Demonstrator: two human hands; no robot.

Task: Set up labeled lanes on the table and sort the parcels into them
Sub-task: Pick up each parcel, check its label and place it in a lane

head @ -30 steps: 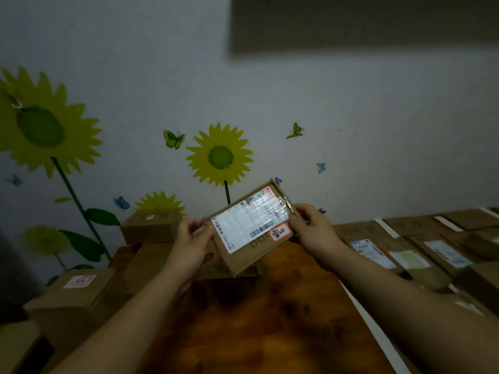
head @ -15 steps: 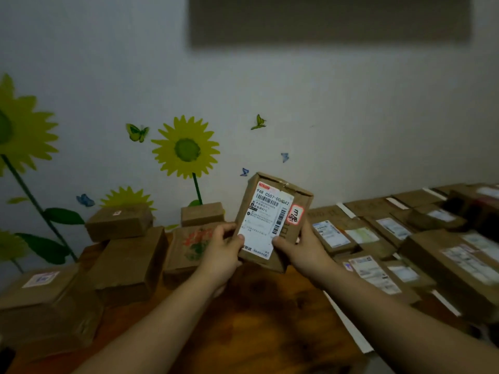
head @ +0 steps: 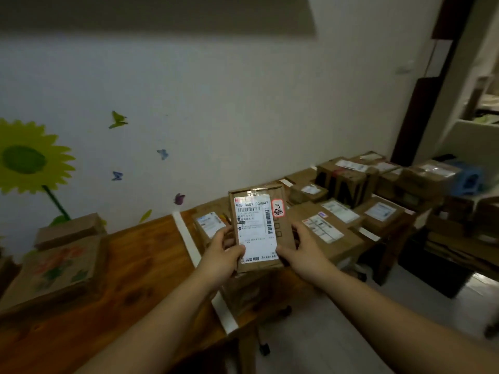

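I hold a small brown cardboard parcel (head: 258,228) upright in front of me, its white shipping label and a red-edged sticker facing me. My left hand (head: 221,255) grips its lower left edge and my right hand (head: 302,252) grips its lower right edge. It hovers above the wooden table (head: 140,265), just right of a white tape strip (head: 186,241) that runs across the tabletop. Several labelled parcels (head: 326,230) lie packed together on the table to the right of the strip.
Two brown boxes (head: 54,271) sit at the table's left, by the wall with sunflower stickers (head: 27,160). A box with big black letters (head: 348,184) stands far right, with a blue object (head: 469,179) beyond it. Grey floor lies past the table's near edge.
My view has swung right, so the left boxes slid toward the frame edge. The parcel turned from tilted to upright and moved right, over the tape strip, still in both hands.
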